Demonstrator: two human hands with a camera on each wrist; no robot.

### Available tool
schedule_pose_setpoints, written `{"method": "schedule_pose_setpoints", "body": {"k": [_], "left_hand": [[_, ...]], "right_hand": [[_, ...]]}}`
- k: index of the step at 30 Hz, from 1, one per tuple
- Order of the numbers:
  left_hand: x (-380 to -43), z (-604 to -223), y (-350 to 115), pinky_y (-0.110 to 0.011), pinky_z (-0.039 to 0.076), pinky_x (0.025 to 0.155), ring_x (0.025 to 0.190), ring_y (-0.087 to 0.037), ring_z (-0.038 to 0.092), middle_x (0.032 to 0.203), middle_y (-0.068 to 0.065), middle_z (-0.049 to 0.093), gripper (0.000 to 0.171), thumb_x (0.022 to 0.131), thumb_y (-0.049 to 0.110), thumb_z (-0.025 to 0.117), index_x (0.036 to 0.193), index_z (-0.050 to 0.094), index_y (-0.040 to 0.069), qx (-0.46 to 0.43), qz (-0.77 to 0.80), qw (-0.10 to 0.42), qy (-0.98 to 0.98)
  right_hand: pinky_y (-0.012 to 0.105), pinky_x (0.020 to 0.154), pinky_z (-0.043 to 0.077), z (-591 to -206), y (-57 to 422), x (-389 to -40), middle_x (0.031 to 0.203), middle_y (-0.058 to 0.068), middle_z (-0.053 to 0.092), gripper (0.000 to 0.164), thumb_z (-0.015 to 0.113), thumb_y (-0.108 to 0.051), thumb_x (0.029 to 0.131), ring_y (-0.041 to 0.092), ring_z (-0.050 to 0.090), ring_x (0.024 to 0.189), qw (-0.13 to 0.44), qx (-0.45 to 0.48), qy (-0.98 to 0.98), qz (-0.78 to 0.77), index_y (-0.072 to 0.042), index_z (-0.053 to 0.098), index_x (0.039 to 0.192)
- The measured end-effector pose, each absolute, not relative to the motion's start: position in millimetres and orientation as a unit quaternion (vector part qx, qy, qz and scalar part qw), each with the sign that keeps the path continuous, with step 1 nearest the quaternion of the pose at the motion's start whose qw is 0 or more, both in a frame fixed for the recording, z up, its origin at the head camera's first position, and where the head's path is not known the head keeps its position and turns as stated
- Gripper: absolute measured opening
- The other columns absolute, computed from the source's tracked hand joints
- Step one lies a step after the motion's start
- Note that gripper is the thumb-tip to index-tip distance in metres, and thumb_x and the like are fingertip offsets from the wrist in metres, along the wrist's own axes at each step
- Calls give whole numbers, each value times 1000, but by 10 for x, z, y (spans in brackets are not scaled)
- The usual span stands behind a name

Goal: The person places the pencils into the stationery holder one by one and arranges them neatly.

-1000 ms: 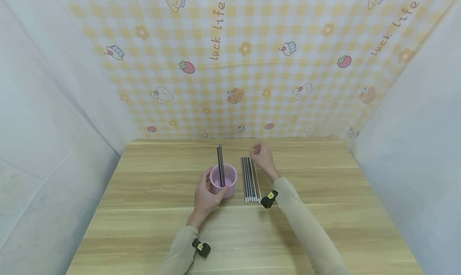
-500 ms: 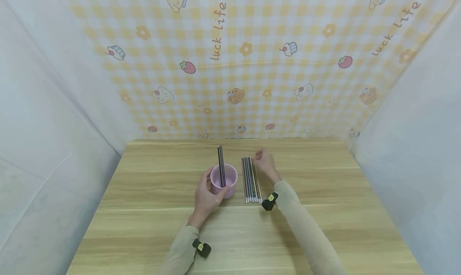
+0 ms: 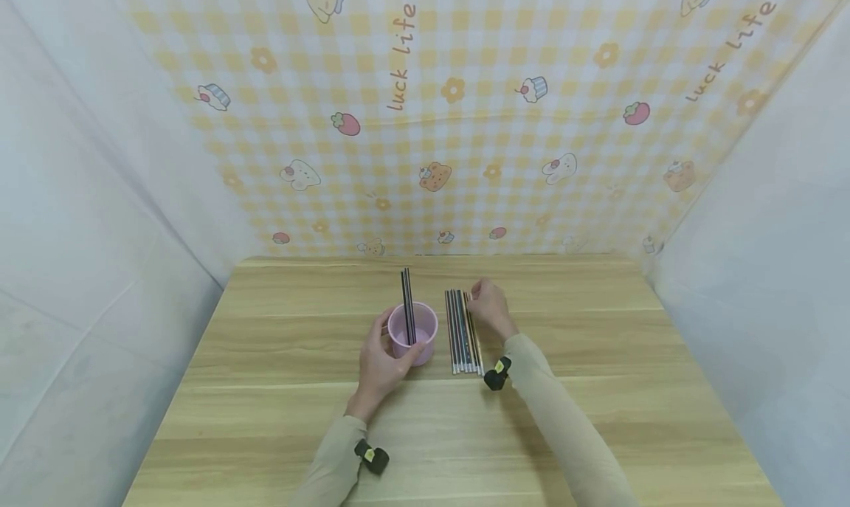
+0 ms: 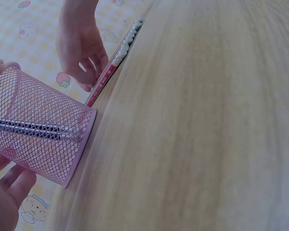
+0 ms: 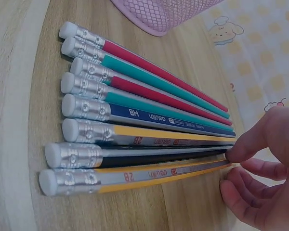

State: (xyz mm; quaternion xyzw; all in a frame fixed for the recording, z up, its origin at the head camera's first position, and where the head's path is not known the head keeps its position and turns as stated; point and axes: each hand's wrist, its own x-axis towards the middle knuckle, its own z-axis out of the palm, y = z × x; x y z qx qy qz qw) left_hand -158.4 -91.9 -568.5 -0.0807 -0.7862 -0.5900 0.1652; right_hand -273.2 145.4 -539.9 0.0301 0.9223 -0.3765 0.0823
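My left hand [image 3: 378,363] grips a pink mesh pen holder [image 4: 43,98], fingers and thumb round its sides. Inside it, several dark pencils [image 3: 407,297] lean upright. To the holder's right lies a row of pencils [image 3: 461,333], white erasers toward me. My right hand [image 3: 490,305] is at the far end of the row, at its right side. In the right wrist view, its thumb and fingers close about the tip of the outermost yellow pencil [image 5: 149,175]. A black pencil [image 5: 164,156] lies right beside it, its tip also near the thumb.
The wood-grain table [image 3: 425,440] has a yellow checked cloth [image 3: 491,138] hanging behind its far edge. White sheets [image 3: 99,271] hang at both sides. Red, green and blue pencils [image 5: 168,96] fill the rest of the row.
My right hand has come down toward me, from beyond the row to the pencils' far tips. The left hand and the pen holder stay in place.
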Motion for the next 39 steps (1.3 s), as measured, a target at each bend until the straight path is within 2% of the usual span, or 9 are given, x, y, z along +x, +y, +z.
{"method": "schedule_pose_setpoints", "body": {"k": [6,14,16,18,21,24,29,33,39], "left_hand": [[-1587,-5686,-919,-49,58,98,122,-37,61,138,-14,60,84,76,24,90,147,47,9,-85,-593,165,-783],[-1586,-5709,-914,-44,59,97,122,-32,61,137,-12,61,85,74,24,90,146,48,9,-78,-590,162,-787],[-1585,-5717,-915,-44,60,96,121,-32,62,137,-12,61,85,74,24,90,146,48,9,-79,-591,164,-786],[-1585,-5720,-917,-44,60,96,121,-33,62,136,-12,61,85,74,24,90,146,48,9,-81,-590,166,-786],[-1583,-5722,-919,-44,60,95,120,-33,61,136,-12,61,84,74,25,90,146,48,9,-83,-590,168,-786],[-1583,-5721,-924,-45,60,95,121,-33,61,136,-14,61,84,74,25,90,145,48,8,-84,-591,170,-784],[-1585,-5718,-925,-45,60,96,121,-33,61,136,-14,61,84,75,25,90,145,48,8,-83,-591,170,-784],[-1587,-5721,-920,-44,60,96,121,-33,61,136,-13,61,84,74,25,90,145,48,9,-83,-592,168,-784],[-1588,-5710,-921,-44,60,96,120,-33,61,136,-13,61,84,74,25,91,145,48,9,-86,-593,173,-781]], "right_hand": [[26,60,52,-5355,1450,-2731,102,18,64,35,64,-2,85,23,59,78,92,26,932,-349,5,55,118],[23,51,41,-5349,1442,-2751,80,8,57,16,63,0,85,16,48,62,92,33,937,-336,4,61,100],[23,50,40,-5350,1443,-2751,78,8,57,15,63,-1,87,15,48,60,93,34,937,-335,4,62,101],[25,52,45,-5349,1447,-2748,80,10,60,19,63,-2,89,16,50,61,93,36,935,-340,6,63,106],[32,67,58,-5341,1453,-2736,92,15,66,29,64,-5,90,18,58,70,77,35,932,-352,8,62,116],[40,79,61,-5329,1455,-2729,98,18,66,34,64,-6,91,23,61,77,51,23,927,-371,9,60,121],[39,77,60,-5322,1443,-2732,103,19,67,32,65,-9,92,28,65,86,18,16,918,-396,6,60,120],[41,82,62,-5316,1419,-2737,111,21,69,32,66,-10,91,33,68,98,2,17,914,-406,5,61,120],[36,75,63,-5202,1351,-2733,108,20,70,34,66,-5,87,31,70,92,-15,7,902,-431,3,62,119]]}}
